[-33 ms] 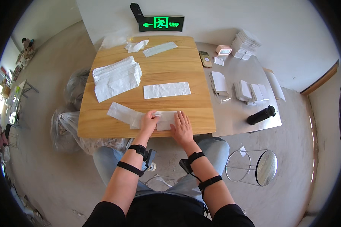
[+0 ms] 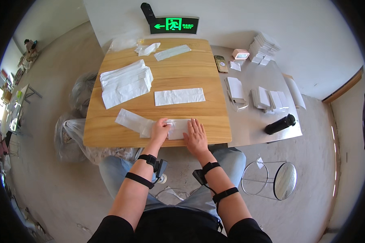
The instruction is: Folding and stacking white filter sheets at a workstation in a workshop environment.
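At the near edge of the wooden table, a flat white paper-like piece [image 2: 177, 130] lies under my hands. My left hand [image 2: 160, 130] is closed, its fingertips pinching the piece near its left part. Flat on the right end of it rests my right hand [image 2: 196, 137], fingers stretched out. Another white strip [image 2: 132, 121] slants away to the left, and its near end runs in by my left hand; whether it joins the piece I cannot tell. Beyond my hands is a single flat white strip [image 2: 179, 96]. A thick fanned stack of white strips [image 2: 125, 83] lies farther left.
A crumpled white scrap [image 2: 148, 49] and a narrow strip [image 2: 172, 53] are at the table's far side. The metal side table [image 2: 247, 125] on the right bears a black bottle [image 2: 280, 124], a phone [image 2: 220, 64] and white stacks [image 2: 263, 47]. Plastic bags [image 2: 71, 133] stand left; a stool [image 2: 285, 180] right.
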Available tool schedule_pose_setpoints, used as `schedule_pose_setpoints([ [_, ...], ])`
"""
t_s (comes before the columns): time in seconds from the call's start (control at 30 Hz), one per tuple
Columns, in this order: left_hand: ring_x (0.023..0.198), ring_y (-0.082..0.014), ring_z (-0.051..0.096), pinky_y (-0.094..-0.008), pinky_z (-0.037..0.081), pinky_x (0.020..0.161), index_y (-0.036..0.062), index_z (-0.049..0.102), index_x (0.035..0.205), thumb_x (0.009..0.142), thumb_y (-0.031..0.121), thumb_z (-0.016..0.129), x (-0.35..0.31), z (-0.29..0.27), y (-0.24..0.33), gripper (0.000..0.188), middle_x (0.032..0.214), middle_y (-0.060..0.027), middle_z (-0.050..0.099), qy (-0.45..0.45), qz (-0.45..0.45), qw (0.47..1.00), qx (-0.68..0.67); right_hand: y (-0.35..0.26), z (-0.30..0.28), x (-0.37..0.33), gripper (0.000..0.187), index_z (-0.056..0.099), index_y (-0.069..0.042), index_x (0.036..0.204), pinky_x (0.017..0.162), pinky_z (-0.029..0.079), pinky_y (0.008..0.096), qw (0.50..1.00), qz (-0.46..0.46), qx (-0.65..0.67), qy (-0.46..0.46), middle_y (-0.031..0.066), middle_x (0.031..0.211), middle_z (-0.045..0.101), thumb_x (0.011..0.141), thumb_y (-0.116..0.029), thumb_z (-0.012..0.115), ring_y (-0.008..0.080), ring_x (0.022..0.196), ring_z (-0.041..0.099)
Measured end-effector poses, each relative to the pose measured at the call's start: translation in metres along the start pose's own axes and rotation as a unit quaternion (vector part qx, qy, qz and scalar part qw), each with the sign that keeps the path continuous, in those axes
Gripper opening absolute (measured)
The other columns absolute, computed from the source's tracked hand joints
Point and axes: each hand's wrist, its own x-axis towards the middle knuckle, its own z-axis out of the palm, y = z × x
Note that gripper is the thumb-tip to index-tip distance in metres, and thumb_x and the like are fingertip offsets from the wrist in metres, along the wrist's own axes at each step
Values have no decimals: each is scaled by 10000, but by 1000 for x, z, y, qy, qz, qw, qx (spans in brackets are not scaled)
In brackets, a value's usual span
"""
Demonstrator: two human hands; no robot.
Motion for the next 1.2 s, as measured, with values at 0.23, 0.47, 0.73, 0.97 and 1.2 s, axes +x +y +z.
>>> schedule_pose_setpoints([
  [0.23,763,-245,667,-349,516,686,50,595,1151,799,128,667,11,3,4,367,889,-135,695,56,92,983,147,10,5,17,604,357,-6,1401,1130,211,459,999,-6,-43,-28,162,1460,361,932,-370,465,296,1375,306],
  [0.47,817,-309,649,-385,515,695,66,601,1125,822,137,641,4,4,9,313,893,-141,664,64,147,959,232,9,5,19,610,334,-11,1413,1141,188,444,996,1,-66,-57,144,1482,331,944,-390,423,270,1390,281],
  [0.73,1265,-278,424,-451,328,1042,59,476,1313,890,260,576,-23,13,9,478,1357,-128,463,45,331,839,430,10,9,21,637,350,-15,1413,1145,172,450,995,9,-70,-75,133,1490,324,927,-414,448,256,1397,271],
  [0.97,1392,-263,271,-473,197,1130,52,378,1401,945,402,451,-25,13,3,579,1493,-132,313,11,292,832,471,9,12,23,661,354,-12,1407,1139,176,476,996,-3,-68,-50,153,1490,314,899,-406,508,291,1391,275],
  [1.2,1188,-340,470,-466,340,1024,13,556,1152,821,137,664,20,-83,-22,370,1201,-183,573,244,190,935,173,48,21,24,572,348,-3,1400,1118,252,399,971,75,222,35,189,1481,311,948,-321,493,328,1369,302],
])
